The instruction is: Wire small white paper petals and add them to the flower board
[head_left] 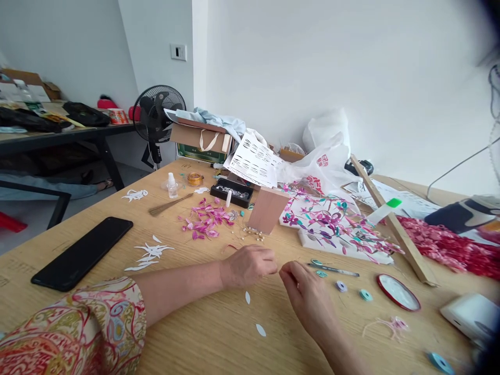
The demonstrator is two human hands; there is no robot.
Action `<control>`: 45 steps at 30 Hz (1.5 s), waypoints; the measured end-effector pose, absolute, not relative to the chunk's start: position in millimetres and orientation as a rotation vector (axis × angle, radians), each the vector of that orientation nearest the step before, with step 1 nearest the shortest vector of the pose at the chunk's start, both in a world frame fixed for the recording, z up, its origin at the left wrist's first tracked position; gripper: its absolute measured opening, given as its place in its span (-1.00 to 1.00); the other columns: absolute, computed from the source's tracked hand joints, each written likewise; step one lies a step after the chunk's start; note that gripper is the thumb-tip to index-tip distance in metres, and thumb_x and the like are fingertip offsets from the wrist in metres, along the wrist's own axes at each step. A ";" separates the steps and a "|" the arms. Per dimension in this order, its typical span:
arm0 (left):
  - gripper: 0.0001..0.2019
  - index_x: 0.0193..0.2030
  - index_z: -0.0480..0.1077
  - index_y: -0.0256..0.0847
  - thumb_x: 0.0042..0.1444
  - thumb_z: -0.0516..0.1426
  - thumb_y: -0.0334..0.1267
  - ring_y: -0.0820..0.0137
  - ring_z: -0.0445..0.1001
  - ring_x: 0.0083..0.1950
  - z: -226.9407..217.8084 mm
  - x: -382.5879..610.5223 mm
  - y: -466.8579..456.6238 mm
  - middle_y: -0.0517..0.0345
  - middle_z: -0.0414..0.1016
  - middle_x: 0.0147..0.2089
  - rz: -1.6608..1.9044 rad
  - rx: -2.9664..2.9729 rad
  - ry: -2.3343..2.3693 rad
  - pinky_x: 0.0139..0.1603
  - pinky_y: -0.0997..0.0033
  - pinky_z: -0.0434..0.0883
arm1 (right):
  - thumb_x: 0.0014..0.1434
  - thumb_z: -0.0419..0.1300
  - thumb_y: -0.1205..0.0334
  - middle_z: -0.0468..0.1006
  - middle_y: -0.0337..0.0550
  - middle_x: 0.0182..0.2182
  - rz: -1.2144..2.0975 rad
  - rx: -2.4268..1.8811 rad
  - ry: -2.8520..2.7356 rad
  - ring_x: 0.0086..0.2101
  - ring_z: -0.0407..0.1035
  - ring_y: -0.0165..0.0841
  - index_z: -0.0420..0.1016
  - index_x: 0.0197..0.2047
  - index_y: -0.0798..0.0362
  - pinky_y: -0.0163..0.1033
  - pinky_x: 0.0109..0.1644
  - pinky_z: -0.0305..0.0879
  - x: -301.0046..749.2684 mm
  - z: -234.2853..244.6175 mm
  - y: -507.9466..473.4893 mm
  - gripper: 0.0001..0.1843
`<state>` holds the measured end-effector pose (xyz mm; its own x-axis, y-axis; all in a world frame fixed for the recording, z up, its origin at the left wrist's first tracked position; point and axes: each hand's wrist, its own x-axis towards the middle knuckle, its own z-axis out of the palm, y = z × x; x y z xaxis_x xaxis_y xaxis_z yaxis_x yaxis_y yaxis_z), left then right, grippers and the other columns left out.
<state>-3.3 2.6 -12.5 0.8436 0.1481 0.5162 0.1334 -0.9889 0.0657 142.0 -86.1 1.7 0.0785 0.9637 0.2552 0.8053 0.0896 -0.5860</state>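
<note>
On the wooden surface (219, 338), the left hand (250, 265) and right hand (308, 294) meet fingertip to fingertip, both curled closed as if pinching something too small to make out. Two white paper petals (253, 312) lie just below them. Scissors (332, 269) rest just right of the hands, pink petals (205, 221) farther back, a black phone (84, 252) at left.

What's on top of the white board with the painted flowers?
On the white board lie pink, purple and teal paper flowers. A white strip with a green tip rests at its far edge. The board's surface under the flowers is hidden.
</note>
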 end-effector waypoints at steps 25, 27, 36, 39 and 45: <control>-0.94 -0.49 0.42 -0.31 -0.05 0.14 -0.39 0.56 0.26 -0.44 -11.3 1.8 4.4 0.26 0.25 -0.54 0.782 2.033 0.438 -0.40 0.59 0.19 | 0.13 -0.04 0.29 0.38 -0.20 -0.46 0.126 -1.568 -1.941 -0.47 0.27 -0.42 0.28 -0.39 0.03 -0.35 -0.42 0.15 148.7 7.3 -88.5 -0.88; -0.94 -0.49 0.41 -0.31 -0.05 0.14 -0.39 0.57 0.26 -0.44 -11.2 1.4 4.6 0.27 0.24 -0.54 0.767 2.070 0.406 -0.40 0.60 0.19 | 0.14 -0.05 0.31 0.38 -0.21 -0.49 0.165 -1.539 -1.955 -0.46 0.26 -0.41 0.29 -0.43 0.03 -0.35 -0.41 0.14 149.2 9.8 -89.0 -0.84; -0.83 -0.45 0.37 -0.27 0.07 -0.01 -0.42 0.47 0.22 -0.40 -3.1 -5.0 2.4 0.17 0.24 -0.46 0.692 2.952 0.233 -0.35 0.50 0.18 | -0.08 0.04 0.21 0.19 -0.34 -0.72 0.879 -1.742 -1.403 -0.64 0.08 -0.47 0.22 -0.63 0.04 -0.36 -0.57 0.00 141.0 11.1 -86.2 -0.83; -0.81 -0.42 0.38 -0.26 0.10 -0.03 -0.38 0.46 0.23 -0.39 -4.9 -6.0 4.1 0.16 0.25 -0.45 0.726 2.959 0.303 -0.34 0.50 0.19 | -0.06 0.01 0.16 0.19 -0.35 -0.72 0.928 -1.722 -1.368 -0.66 0.07 -0.49 0.21 -0.63 0.05 -0.36 -0.58 0.02 145.1 8.3 -83.9 -0.80; -0.81 -0.36 0.40 -0.30 0.11 -0.02 -0.30 0.51 0.29 -0.35 -7.0 -5.4 7.8 0.15 0.29 -0.40 0.724 2.662 0.374 -0.32 0.58 0.22 | 0.03 0.00 0.06 0.20 -0.33 -0.69 0.648 -1.767 -1.385 -0.62 0.12 -0.45 0.24 -0.56 0.04 -0.34 -0.54 0.03 155.7 11.0 -86.0 -0.73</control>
<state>-5.4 7.8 -7.0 0.8341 0.3398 0.4344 0.1576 -0.9017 0.4027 155.7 -86.0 11.0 0.2749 0.9588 0.0719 0.5593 -0.0987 -0.8231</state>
